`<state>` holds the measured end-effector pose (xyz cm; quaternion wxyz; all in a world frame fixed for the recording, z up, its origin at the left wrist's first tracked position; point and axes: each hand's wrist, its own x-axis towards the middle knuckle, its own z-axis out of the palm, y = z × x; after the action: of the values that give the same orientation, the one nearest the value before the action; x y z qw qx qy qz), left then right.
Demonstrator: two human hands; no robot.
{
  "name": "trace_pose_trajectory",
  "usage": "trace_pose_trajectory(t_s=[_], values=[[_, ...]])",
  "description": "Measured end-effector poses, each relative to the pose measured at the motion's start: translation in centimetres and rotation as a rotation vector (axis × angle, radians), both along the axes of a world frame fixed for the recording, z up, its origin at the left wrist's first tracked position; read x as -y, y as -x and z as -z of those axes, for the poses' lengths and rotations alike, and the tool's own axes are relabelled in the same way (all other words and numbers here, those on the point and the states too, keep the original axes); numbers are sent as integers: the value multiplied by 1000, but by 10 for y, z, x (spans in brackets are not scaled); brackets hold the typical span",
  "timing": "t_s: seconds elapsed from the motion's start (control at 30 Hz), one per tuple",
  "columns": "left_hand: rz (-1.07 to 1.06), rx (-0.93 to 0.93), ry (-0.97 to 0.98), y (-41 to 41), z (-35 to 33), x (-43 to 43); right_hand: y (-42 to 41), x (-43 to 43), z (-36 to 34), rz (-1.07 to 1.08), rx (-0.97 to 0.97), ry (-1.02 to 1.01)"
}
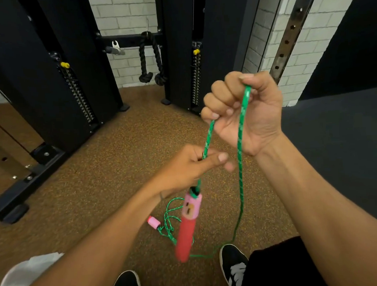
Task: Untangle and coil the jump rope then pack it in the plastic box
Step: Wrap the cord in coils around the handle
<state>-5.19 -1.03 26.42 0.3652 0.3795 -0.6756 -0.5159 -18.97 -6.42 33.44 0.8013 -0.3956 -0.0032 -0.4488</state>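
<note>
1. The right hand (245, 111) is raised and curled into a fist around the green jump rope (239, 144), which runs through the closed fingers.
2. From that fist one strand drops down to the left hand (193, 164); another falls long and loose past the right wrist to the floor (110, 160).
3. The left hand sits lower, pinching the rope between thumb and fingers, the remaining fingers partly stretched out.
4. Below the left hand hangs a red and pink handle (188, 223), dangling in the air and blurred.
5. The second handle (153, 221), pink, lies on the brown speckled floor beside a tangled bunch of rope, just ahead of the black shoes (232, 262).
6. A pale plastic thing (26, 276) shows at the lower left corner; whether it is the box cannot be told.
</note>
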Motion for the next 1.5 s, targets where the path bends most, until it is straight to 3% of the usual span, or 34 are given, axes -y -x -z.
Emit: trace_pose_trajectory(t_s=[0.13, 0.2, 0.3, 0.37, 0.57, 0.87, 1.03, 1.2, 1.4, 1.5], values=[[4, -316, -345, -18, -10, -8, 24, 12, 3, 191, 22, -104], [9, -461, -418, -30, -17, -8, 36, 18, 7, 305, -79, -171], [-26, -606, -464, -41, -32, -7, 46, 23, 16, 358, -479, -220], [-67, -653, -468, -48, -37, -5, 47, 23, 22, 268, -740, -204], [-198, -798, -400, -65, -41, 7, 31, 17, 39, 211, -1134, -36], [-218, -747, -343, -63, -37, 8, 6, 2, 54, 127, -1374, 320], [-155, -568, -342, -63, -37, 6, 3, 0, 58, 132, -1391, 316], [-253, -378, -256, -56, -31, 7, 4, 2, 58, 147, -1383, 287], [-319, -509, -279, -59, -30, 11, 1, 0, 63, 112, -1458, 436], [-315, -485, -294, -60, -30, 11, -2, 0, 65, 127, -1449, 472]])
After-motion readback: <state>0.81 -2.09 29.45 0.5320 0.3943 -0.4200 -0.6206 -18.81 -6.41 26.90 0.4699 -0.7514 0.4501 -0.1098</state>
